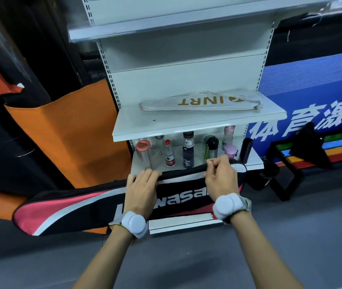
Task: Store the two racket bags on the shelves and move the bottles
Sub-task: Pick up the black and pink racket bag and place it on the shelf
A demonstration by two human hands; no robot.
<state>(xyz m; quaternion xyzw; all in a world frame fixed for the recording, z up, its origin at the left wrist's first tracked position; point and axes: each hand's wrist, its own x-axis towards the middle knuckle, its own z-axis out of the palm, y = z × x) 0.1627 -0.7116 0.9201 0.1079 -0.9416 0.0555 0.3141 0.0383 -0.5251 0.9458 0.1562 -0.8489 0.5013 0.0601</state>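
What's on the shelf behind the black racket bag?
Behind the black racket bag, several bottles stand on the lower shelf. The bag and right hand cover some bases.

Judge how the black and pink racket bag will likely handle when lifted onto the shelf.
The black and pink racket bag is long, with both hands near one end, so its far end probably sags. Its fabric shell looks soft, likely floppy. Upright bottles stand close behind, so a swing could tip them.

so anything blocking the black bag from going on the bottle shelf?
Yes. A row of bottles stands across the lower shelf, right behind the black bag that both hands grip. The shelf above holds only the white bag.
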